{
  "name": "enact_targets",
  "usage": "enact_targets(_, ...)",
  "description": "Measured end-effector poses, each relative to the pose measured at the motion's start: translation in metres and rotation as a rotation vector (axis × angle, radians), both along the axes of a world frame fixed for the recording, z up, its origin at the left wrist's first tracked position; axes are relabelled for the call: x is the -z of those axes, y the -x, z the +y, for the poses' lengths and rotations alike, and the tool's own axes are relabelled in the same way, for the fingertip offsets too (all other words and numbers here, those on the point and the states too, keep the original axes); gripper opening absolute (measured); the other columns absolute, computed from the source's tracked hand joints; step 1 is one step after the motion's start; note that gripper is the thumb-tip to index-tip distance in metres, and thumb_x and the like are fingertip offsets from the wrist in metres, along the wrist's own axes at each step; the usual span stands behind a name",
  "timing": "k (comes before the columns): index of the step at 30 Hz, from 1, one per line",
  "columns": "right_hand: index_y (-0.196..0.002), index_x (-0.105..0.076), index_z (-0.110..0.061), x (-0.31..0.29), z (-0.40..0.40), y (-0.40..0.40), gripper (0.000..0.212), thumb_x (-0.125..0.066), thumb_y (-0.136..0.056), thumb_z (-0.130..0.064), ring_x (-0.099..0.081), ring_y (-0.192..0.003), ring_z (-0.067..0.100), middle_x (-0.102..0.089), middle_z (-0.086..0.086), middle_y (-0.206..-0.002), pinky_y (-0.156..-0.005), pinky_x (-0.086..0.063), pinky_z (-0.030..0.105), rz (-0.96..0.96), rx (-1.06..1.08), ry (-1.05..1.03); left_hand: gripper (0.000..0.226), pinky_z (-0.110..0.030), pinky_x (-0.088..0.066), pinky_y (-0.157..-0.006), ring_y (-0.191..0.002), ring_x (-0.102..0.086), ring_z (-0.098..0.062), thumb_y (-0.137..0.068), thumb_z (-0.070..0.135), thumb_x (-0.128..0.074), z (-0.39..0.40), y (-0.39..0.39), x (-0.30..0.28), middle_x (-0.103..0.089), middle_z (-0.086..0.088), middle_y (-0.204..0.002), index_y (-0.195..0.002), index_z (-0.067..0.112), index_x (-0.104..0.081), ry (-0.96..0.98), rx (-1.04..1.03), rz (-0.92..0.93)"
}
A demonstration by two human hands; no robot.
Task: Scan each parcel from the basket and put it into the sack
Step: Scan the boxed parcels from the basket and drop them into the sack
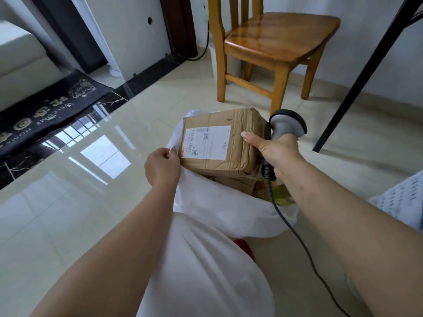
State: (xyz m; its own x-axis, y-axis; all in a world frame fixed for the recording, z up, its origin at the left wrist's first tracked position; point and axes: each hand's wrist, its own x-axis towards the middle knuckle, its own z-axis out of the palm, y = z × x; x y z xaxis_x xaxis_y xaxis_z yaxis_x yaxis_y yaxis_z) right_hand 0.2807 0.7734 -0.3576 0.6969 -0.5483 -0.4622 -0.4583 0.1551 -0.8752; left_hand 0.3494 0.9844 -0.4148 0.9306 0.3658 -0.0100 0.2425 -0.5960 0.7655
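One cardboard parcel (219, 143) with one white shipping label (207, 142) on its upper face sits at the mouth of one white sack (212, 225), which lies on the pale tiled floor (68, 202) and spreads toward the near edge of the view. Beneath the parcel, inside the sack's opening, parts of at least one more brown box (238, 185) show, along with something yellowish that is too hidden to identify. There is one grey handheld scanner (287, 126) with one dark cable (295, 234) trailing down to the near right. Two bare hands are in view. The left hand (163, 167) has its fingers curled, pinching the sack's rim just beside the parcel's left edge, holding the opening up. The right hand (273, 149) is wrapped around the scanner's handle, with the scanner head pointing up and away; its thumb lies stretched flat on the parcel's top right corner, so this hand touches both things at once. Both forearms reach forward from the near edge, the left from the near left, the right from the near right, converging on the parcel. Farther off stand one wooden chair (272, 46), one dark slanted table leg (364, 72) on the right, and one black doormat (45, 110) on the far left.
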Motion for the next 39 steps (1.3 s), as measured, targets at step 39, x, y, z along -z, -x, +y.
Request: enact_targets(39, -0.150, -0.015, -0.007, 0.008, -0.029, -0.057, 0.121, -0.082, -0.065, -0.058, -0.051, -0.126, 0.032, -0.048, 0.013, -0.141, -0.101, -0.047, 0.046, 0.108, 0.153, 0.220, 0.037, -0.042, -0.049, -0.095, -0.110, -0.060, -0.034, -0.096, 0.027, -0.053, 0.003, -0.031, 0.038, -0.062, -0.013, -0.121, -0.127, 0.008, -0.054, -0.046, -0.023, 0.263)
